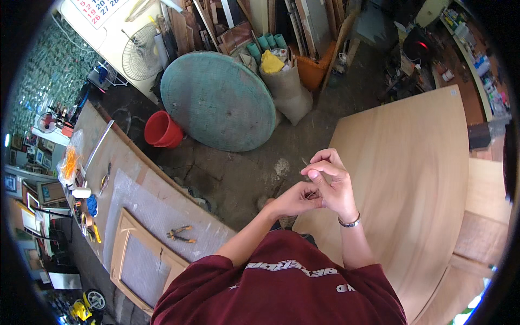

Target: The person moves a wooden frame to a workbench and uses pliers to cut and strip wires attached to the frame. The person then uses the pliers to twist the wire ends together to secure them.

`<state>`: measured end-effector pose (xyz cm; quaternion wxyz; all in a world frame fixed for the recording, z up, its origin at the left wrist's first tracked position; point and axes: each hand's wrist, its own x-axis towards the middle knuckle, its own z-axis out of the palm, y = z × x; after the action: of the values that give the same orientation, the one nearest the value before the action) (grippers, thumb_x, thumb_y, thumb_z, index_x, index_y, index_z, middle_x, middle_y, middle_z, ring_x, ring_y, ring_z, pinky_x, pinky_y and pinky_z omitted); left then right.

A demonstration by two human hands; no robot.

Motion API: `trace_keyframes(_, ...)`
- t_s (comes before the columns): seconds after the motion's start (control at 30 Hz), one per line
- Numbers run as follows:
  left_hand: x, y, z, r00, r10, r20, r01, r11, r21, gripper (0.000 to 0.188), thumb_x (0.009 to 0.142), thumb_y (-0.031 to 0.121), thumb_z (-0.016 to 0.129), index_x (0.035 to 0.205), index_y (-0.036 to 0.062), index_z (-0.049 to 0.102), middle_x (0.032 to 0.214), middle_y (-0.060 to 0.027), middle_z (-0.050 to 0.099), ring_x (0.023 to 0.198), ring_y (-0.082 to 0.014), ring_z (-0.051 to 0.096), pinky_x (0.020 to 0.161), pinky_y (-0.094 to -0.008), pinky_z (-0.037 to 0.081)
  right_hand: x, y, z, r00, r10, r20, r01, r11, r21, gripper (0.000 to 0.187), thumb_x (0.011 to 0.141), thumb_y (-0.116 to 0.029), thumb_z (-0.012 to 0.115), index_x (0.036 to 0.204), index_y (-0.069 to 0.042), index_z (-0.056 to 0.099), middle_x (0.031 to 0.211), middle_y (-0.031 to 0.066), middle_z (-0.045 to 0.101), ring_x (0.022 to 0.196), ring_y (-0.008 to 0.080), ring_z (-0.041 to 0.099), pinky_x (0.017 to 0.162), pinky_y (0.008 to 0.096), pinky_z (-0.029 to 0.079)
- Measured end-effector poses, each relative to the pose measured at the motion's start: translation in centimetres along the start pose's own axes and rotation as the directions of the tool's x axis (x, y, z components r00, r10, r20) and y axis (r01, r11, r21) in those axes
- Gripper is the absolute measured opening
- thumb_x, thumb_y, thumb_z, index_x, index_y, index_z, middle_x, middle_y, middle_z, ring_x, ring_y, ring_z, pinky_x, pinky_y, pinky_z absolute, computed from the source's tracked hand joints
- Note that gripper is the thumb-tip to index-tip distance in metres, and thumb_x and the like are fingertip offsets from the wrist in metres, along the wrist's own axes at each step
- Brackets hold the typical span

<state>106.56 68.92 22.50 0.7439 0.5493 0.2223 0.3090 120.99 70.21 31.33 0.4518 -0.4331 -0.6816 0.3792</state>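
Between the workbench (132, 158) and a wide wooden board (401, 179), both hands meet just in front of the shirt (281, 292). The right hand (335, 181), a band (350, 222) at its wrist, pinches a thin sliver (304, 161) between thumb and fingertips. Just below it, the left hand (297, 199) curls loosely around thin bits (311, 194) (too small to identify). On the bench, open-handled pliers (181, 234) lie beside a wooden frame (123, 230).

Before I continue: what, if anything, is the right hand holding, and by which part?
The right hand pinches a thin piece I can't identify; one end sticks out, the part inside the grip is hidden.
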Motion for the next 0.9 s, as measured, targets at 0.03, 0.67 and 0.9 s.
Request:
trace_keyframes(0.03,1.5,-0.5,-0.6,0.999,0.0,-0.044,-0.003,0.997,-0.08,0.023,0.101,0.03,0.068,0.095,0.0073,0.066,0.085,0.0072,0.058,0.078,-0.0039,0.05,0.064,-0.0239,0.037,1.4,1.0,-0.4,0.999,0.034,-0.04,-0.03,0.995,0.097,0.01,0.096,-0.011,0.07,0.096,-0.003,0.076,0.102,0.0057,0.06,0.098,0.0167,0.055,0.087,0.0316,0.046)
trace_keyframes(0.67,26.5,5.5,-31.0,0.796,0.041,-0.604,-0.544,0.485,-0.684,0.034,0.111,0.041,0.042,0.093,0.014,0.051,0.069,-0.0004,0.047,0.063,-0.0133,0.051,0.061,-0.0248,0.044,28.5,26.2,1.0,0.701,0.636,0.323,-0.618,0.316,0.72,0.026,0.108,-0.027,0.054,0.123,-0.007,0.061,0.121,0.0095,0.065,0.103,0.0135,0.061,0.088,0.0275,0.05)
trace_keyframes(0.9,31.5,4.7,-35.9,0.423,0.241,-0.873,-0.017,0.966,0.258,0.027,0.111,0.028,0.041,0.104,0.0062,0.055,0.091,-0.0075,0.055,0.083,-0.0195,0.055,0.075,-0.0334,0.044,40.9,28.4,2.2,0.65,0.539,0.536,-0.754,0.548,0.363,0.045,0.11,-0.026,0.049,0.15,-0.008,0.042,0.134,0.0092,0.056,0.12,0.0172,0.057,0.099,0.0335,0.049)
